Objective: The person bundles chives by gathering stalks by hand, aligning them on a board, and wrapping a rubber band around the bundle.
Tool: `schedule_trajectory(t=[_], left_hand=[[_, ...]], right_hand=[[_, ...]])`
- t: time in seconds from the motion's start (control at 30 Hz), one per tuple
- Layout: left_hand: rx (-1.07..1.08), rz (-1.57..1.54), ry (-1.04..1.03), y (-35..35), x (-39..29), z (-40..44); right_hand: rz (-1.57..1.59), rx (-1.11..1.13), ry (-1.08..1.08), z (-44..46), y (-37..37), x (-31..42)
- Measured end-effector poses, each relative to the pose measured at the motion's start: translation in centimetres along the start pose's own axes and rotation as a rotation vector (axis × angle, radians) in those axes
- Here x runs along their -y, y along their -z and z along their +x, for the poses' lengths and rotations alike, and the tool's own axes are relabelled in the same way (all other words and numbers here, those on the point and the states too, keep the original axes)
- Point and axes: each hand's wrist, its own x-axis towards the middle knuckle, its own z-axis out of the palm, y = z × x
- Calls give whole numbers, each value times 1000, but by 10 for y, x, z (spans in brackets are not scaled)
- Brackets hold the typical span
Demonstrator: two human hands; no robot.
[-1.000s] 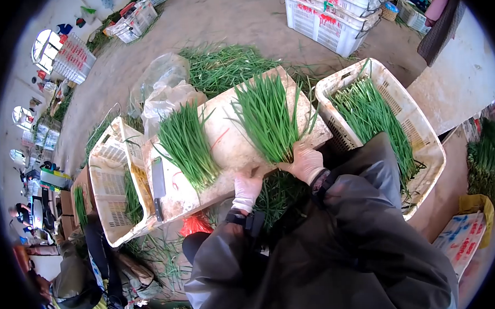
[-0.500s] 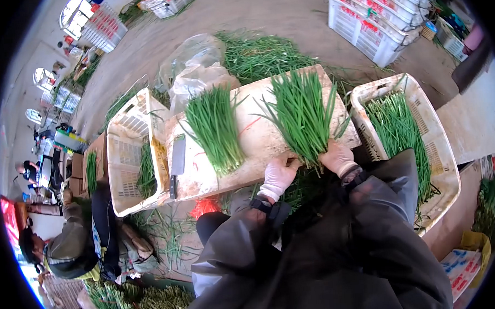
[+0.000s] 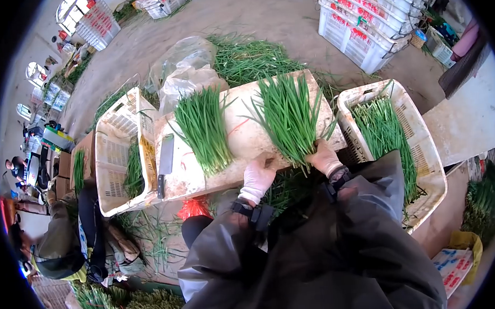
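On the board (image 3: pixel 241 127) lie two bunches of long flat green leaves that look like garlic chives. My gloved right hand (image 3: pixel 324 156) is closed around the pale base of the right bunch of garlic chives (image 3: pixel 290 117), whose tips fan out toward the far edge. Just left of that base is my gloved left hand (image 3: pixel 258 175), its fingers curled in toward the thumb; anything inside them is hidden. The left bunch of garlic chives (image 3: pixel 203 131) rests untouched by either hand. Beside it, along the board's left side, lies a cleaver (image 3: pixel 166 158) with a dark handle.
A white crate (image 3: pixel 433 174) of chives stands at my right, another crate (image 3: pixel 111 160) at the left. Loose leaves (image 3: pixel 254 57) and a plastic bag (image 3: pixel 189 79) lie beyond the board. Stacked crates (image 3: pixel 358 33) stand farther off. A co-worker (image 3: pixel 58 240) sits at left.
My left hand has drawn slightly left, away from the base of the right bunch. My right hand keeps its hold. The whole view has shifted a little.
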Motion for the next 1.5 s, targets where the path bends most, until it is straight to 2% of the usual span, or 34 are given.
schedule_trajectory(t=[0.07, 0.17, 0.23, 0.33, 0.4, 0.47, 0.5, 0.53, 0.6, 0.67, 0.73, 0.8, 0.9, 1.0, 1.03, 1.07, 1.13, 1.2, 1.23, 1.27, 1.3, 1.33, 1.37, 1.43, 1.47, 1.5], left_hand=[[-2, -26, -17, -2, 8, 1], [-7, 35, 26, 4, -5, -6], [-41, 75, -30, 7, 2, -8], [-53, 38, -32, 8, 13, -7], [-56, 1, -26, 10, 15, -8], [-61, -14, -48, 13, 9, -11], [-70, 4, -64, 14, 8, -12], [-65, 18, -54, 15, 6, -11], [-50, 48, -29, 16, 3, -14], [-57, 36, -38, 13, 15, -12], [-61, 33, -44, 13, 16, -12], [-62, 59, -32, 16, 12, -14], [-71, 83, -25, 20, 5, -19], [-64, 79, -4, 24, 0, -19], [-55, 75, 11, 24, 1, -20], [-56, 61, -6, 22, 3, -22], [-67, 41, -48, 20, 16, -20], [-60, 10, -127, 18, 18, -26], [8, 58, -96, 22, 10, -31], [-25, 9, -180, 19, 13, -37], [-20, -17, -180, 18, 11, -44], [7, -33, -124, 11, 25, -43], [34, -14, -94, 22, -8, -59], [-33, -285, -298, -12, 37, -38], [-33, -235, -222, -7, 24, -49], [-19, -69, -34, -4, 18, -57]], right_hand=[[-97, -50, 8, -15, 10, 25], [-230, -49, 21, -8, 2, 21], [-239, -44, 24, 2, -3, 10], [-111, -63, 60, 13, 6, 3], [37, -98, 214, 17, 18, -1], [524, -28, 328, 8, 40, 21], [585, -34, 330, 7, 49, 24], [662, 64, 239, 2, 61, 29], [740, 85, 251, 1, 59, 21], [466, 270, -17, 6, 55, 14], [560, 183, -74, -4, 40, 19], [603, 215, -108, -5, 43, 25], [794, 185, 76, -12, 54, 35], [866, 136, 150, -20, 61, 45], [709, 102, 129, -14, 51, 38], [585, 194, 57, -8, 44, 27], [667, 237, -75, -15, 44, 28], [729, 262, 87, -31, 55, 39], [702, 265, 105, -36, 57, 43], [765, 218, 140, -40, 52, 45], [827, 173, 179, -44, 48, 46], [878, 253, 200, -47, 53, 42], [867, 254, 178, -38, 46, 25], [788, 171, 201, -48, 46, 47], [856, 192, 129, -55, 38, 48], [736, 236, 144, -28, 12, 7]])
